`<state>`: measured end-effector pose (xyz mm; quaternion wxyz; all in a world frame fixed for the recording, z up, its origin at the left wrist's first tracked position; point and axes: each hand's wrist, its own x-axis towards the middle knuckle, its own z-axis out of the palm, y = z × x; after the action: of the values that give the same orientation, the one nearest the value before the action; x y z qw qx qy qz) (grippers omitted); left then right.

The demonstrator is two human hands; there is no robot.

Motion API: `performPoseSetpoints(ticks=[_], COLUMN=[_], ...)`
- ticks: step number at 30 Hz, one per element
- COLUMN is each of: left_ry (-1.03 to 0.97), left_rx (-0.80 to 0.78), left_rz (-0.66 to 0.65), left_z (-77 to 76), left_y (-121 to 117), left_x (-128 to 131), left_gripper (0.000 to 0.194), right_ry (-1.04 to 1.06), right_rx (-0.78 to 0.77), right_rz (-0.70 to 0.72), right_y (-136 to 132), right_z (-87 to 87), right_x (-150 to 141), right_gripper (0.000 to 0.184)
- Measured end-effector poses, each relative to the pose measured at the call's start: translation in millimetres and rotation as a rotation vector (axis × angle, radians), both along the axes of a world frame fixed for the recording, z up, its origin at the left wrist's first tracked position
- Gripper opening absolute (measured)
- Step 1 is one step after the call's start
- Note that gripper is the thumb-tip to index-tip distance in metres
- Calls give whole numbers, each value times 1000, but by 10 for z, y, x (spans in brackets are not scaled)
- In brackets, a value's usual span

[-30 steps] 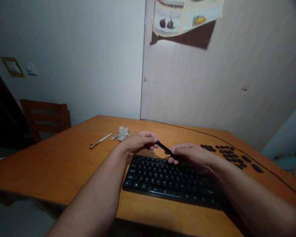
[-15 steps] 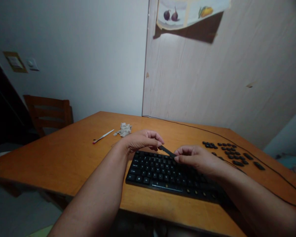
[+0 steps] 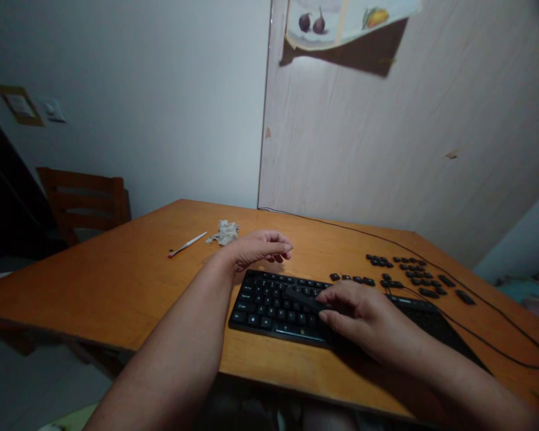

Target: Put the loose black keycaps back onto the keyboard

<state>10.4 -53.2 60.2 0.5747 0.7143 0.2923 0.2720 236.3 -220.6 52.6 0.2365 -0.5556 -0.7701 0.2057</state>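
A black keyboard [image 3: 263,302] lies near the table's front edge, with a shiny bare strip where the space bar belongs. My right hand [image 3: 357,314] pinches one end of the long black space bar [image 3: 303,299] between thumb and fingers. The bar is tilted over the lower rows of keys. My left hand [image 3: 265,248] hovers just beyond the keyboard's upper left corner, fingers loosely curved and nothing visible in them. Part of the keyboard's right half is hidden beneath my right hand and forearm.
Several loose black keycaps [image 3: 420,272] sit in groups on the table's right side. A black cable [image 3: 381,238] runs along the back and loops at right. A white toothbrush [image 3: 191,242] and crumpled tissue [image 3: 227,232] lie at left. A wooden chair [image 3: 85,200] stands beyond.
My left hand has let go of the space bar and moved up slightly. My right hand has brought the bar down and toward me, closer to the keys.
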Motion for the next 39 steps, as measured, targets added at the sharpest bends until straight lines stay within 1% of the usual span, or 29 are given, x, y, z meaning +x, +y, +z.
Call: performPoseSetpoints(ticks=[7, 13, 16, 23, 39], left_ry=[41, 36, 35, 64, 90], left_rx=[-5, -11, -18, -15, -1], left_rz=[30, 41, 37, 14, 13], left_z=[-16, -21, -29, -60, -90], left_y=[8, 0, 5, 61, 74], left_x=[12, 22, 25, 28, 42], left_gripper=[33, 32, 34, 37, 37], right_ry=[-121, -173, -181, -195, -198], right_rx=[32, 49, 51, 58, 71], right_rz=[61, 89, 104, 117, 112], right_y=[-133, -199, -207, -233, -211], right_z=[-11, -37, -52, -25, -104], right_x=[-92, -168, -184, -215, -128], right_gripper=[13, 11, 11, 14, 18])
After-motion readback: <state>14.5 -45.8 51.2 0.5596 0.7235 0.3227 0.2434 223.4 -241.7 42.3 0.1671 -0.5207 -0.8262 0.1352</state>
